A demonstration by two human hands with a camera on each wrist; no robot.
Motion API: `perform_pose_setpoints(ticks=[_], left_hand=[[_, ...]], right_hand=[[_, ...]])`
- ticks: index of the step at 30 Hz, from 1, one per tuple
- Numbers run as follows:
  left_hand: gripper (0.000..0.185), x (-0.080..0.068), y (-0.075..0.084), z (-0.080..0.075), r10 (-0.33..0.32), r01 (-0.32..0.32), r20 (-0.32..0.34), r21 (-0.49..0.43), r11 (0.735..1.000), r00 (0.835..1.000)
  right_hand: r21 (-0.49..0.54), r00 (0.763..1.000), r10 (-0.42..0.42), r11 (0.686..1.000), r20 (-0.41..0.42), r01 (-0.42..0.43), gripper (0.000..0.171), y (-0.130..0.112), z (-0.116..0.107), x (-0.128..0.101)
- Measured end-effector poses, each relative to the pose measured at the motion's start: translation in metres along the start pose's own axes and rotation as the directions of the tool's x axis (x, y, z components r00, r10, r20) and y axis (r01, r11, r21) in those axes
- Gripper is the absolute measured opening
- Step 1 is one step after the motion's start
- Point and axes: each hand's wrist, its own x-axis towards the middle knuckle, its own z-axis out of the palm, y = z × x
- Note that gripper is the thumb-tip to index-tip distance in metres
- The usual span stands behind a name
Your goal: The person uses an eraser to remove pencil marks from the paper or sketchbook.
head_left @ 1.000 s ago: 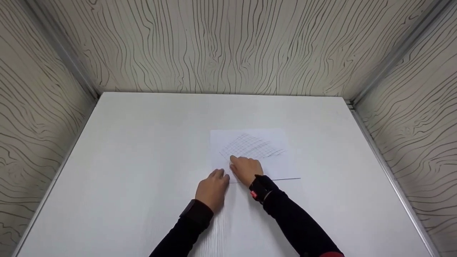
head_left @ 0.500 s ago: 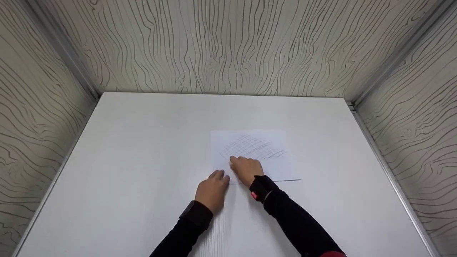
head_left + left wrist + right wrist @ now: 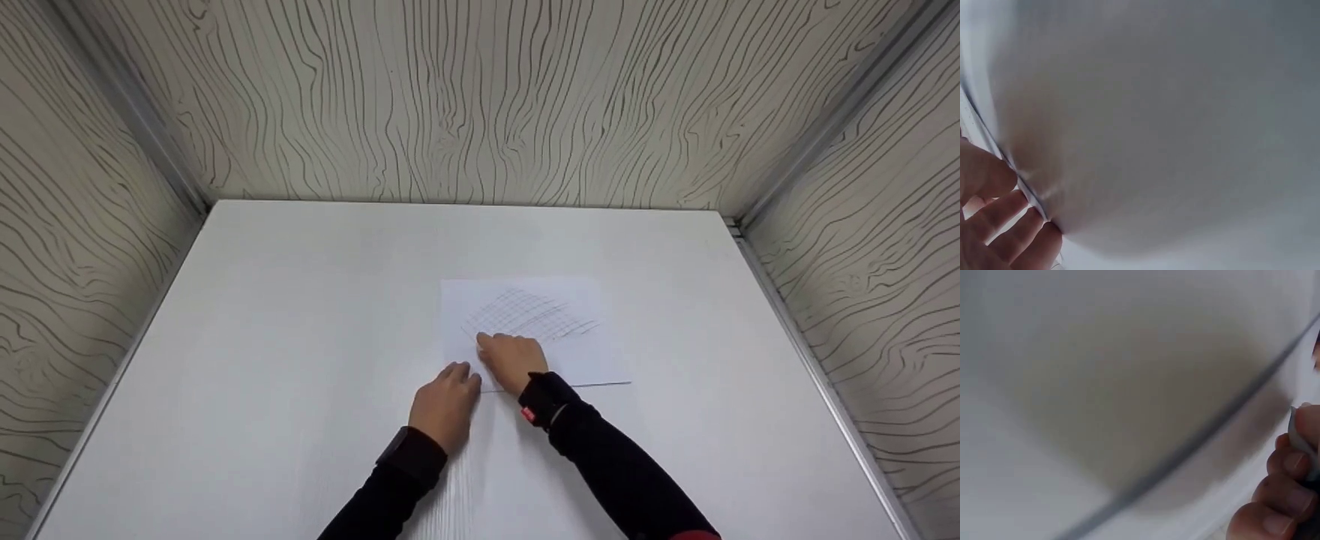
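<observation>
The white rectangular paper sheet point(image 3: 589, 362) with grey cross-hatched lines point(image 3: 517, 311) lies long side crosswise under the nearer right hand point(image 3: 514, 361), pinching a small pale piece point(image 3: 1296, 437); the left hand point(image 3: 444, 405), fingers loosely extended, touches its near-left corner.

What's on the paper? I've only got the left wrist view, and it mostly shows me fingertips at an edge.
Observer: The head view shows crisscrossing dark lines on the paper.
Operator: Okay, and where's the right hand?
Observer: Over the paper: the head view has the right hand ahead of the left hand and to its right.
Operator: Is it holding anything?
Observer: Yes, the right wrist view shows a pale thing in its curled fingers; I can't tell what it is.
</observation>
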Motion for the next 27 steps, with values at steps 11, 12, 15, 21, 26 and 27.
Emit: perform_pose_setpoints(ticks=[11,12,15,21,26,27], left_hand=[[0.031,-0.001,0.000,-0.005,-0.011,0.011,0.037,-0.001,1.000,0.999],[0.031,-0.002,0.000,-0.005,-0.008,0.008,0.038,0.000,1.000,0.999],[0.026,-0.001,-0.001,-0.004,0.010,-0.010,0.026,0.005,1.000,1.000],[0.023,0.000,-0.001,-0.002,0.043,-0.043,0.021,0.016,0.999,0.999],[0.025,0.000,-0.001,-0.004,0.014,-0.014,0.022,0.019,1.000,1.000],[0.025,-0.001,-0.001,-0.004,0.004,-0.005,0.027,0.017,1.000,1.000]], right_hand=[[-0.097,0.993,0.119,0.988,-0.015,-0.120,0.016,0.029,-0.008,-0.007],[-0.108,0.994,0.111,0.988,-0.019,-0.113,0.017,0.025,-0.008,-0.007],[-0.093,0.998,0.060,0.994,-0.017,-0.062,0.016,0.007,-0.006,-0.003],[-0.060,0.999,0.034,0.998,-0.021,-0.035,0.016,0.000,-0.001,-0.002],[-0.074,0.985,0.164,0.983,-0.047,-0.167,0.019,0.031,-0.004,-0.009],[-0.068,0.982,0.186,0.980,-0.043,-0.188,0.020,0.035,-0.005,-0.010]])
